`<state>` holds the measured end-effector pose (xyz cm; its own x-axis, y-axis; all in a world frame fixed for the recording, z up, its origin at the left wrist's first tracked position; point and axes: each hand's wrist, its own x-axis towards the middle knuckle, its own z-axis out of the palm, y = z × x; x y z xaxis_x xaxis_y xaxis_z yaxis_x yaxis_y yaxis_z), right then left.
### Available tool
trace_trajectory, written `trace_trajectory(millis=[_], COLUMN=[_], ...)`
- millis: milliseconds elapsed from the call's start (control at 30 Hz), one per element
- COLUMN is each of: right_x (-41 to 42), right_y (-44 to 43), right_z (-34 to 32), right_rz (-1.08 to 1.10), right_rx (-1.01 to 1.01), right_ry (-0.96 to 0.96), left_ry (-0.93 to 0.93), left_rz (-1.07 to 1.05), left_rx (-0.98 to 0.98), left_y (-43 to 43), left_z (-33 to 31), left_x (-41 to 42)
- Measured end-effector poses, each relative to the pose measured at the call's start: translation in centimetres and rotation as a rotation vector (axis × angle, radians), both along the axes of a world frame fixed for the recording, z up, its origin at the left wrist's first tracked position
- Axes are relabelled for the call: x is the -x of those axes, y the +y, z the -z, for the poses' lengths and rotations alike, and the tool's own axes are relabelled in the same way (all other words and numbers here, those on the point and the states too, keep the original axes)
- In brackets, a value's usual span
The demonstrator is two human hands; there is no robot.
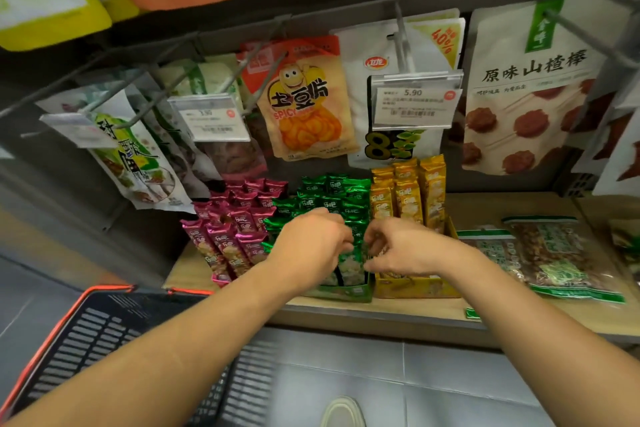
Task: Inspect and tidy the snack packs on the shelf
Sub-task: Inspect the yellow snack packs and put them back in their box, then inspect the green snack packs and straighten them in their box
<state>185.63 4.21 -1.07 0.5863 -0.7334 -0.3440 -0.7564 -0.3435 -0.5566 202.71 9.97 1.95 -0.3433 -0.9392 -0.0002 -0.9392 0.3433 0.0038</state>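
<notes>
The two bare forearms came in from 6 o'clock, above a dark shopping basket (104, 333) with an orange rim at 7 o'clock and a shoe toe (343, 412) on the grey floor.

Both hands met at the middle of the view, over the green snack packs (329, 201). These stood in rows in a green display box (343, 293) on the wooden shelf (381, 312). Pink packs (228, 239) stood at their 9 o'clock and yellow packs (408, 198) at their 3 o'clock.

The left hand (311, 243) had its fingers curled over the tops of the front green packs (348, 265). The right hand (398, 246) pinched the same front packs from the other side, fingertips above and thumb below. Its knuckles hid the exact contact.

The packs looked like small foil pillow sachets. They were likely light, crinkly and slick, and soft enough to dent if squeezed. The crimped top seam seemed the safest hold, or the long edges, taking a few together so the row stayed upright. Loose ones could easily slide or topple forward over the low front wall of the box.

At 3 o'clock lay flat clear bags of nuts (561, 253). At 12 o'clock pouches hung on pegs behind a price tag (414, 104).
</notes>
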Motion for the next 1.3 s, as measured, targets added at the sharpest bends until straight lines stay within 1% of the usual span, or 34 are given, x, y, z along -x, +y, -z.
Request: trace_trajectory(millis=[67,133,200,300,400,467,500,567,600,633,700,767,800,867,900,967,1033,1167,1200,1300], right_x=[-0.1,0.1,0.3,0.7,1.6,2.4,2.9,4.0,4.4,4.8,5.0,4.8,4.7,4.4,4.2,3.8,3.4,2.1,1.8,0.4], right_y=[0.5,1.1,1.6,2.7,4.2,5.5,6.4,8.0,8.7,9.5,10.9,12.0,12.5,13.3,13.6,13.9,14.0,14.4,14.5,15.3], right_z=[0.5,0.8,0.5,-1.7,-5.2,-7.4,-8.3,-9.9,-10.6,-11.6,-13.1,-13.9,-14.0,-14.1,-14.0,-13.5,-13.1,-13.1,-13.1,-13.2], right_rz=[-0.033,-0.007,0.016,-0.005,-0.082,-0.073,-0.059,-0.026,-0.006,0.004,-0.018,-0.003,0.029,0.097,0.128,0.151,0.142,0.098,0.07,-0.048], right_rx=[-0.031,-0.083,-0.11,-0.205,-0.227,-0.37,-0.476,-0.69,-0.767,-0.803,-0.81,-0.838,-0.883,-1.004,-1.054,-1.083,-1.039,-0.825,-0.783,-0.688], right_ry=[0.019,-0.043,-0.066,-0.098,-0.052,-0.104,-0.173,-0.422,-0.547,-0.619,-0.696,-0.755,-0.783,-0.833,-0.849,-0.856,-0.823,-0.645,-0.632,-0.636], left_ry=[0.108,0.277,0.425,0.663,0.927,1.121,1.18,1.299,1.394,1.519,1.765,1.883,1.891,1.851,1.816,1.74,1.667,1.503,1.448,1.2], left_rz=[0.015,0.045,0.043,-0.023,-0.175,-0.283,-0.351,-0.5,-0.567,-0.609,-0.598,-0.508,-0.458,-0.362,-0.321,-0.301,-0.376,-0.559,-0.567,-0.542], left_rx=[0.115,0.24,0.335,0.403,0.333,0.284,0.288,0.291,0.273,0.234,0.128,0.017,-0.021,-0.057,-0.048,0.024,0.124,0.296,0.332,0.458], left_y=[0.3,1.0,2.0,3.5,5.1,6.4,7.1,8.3,8.9,9.5,10.9,12.4,13.0,13.7,13.7,13.5,13.2,13.5,13.7,14.0], left_z=[-1.2,-2.8,-4.7,-7.3,-9.4,-10.5,-10.9,-11.7,-12.0,-12.2,-12.5,-12.6,-12.5,-12.7,-12.7,-12.5,-11.9,-10.4,-10.5,-11.2], left_x=[0.3,0.8,1.3,1.2,0.3,-0.6,-1.2,-2.6,-3.4,-4.0,-5.1,-5.7,-6.0,-6.6,-6.8,-7.2,-7.2,-7.8,-8.0,-8.7])
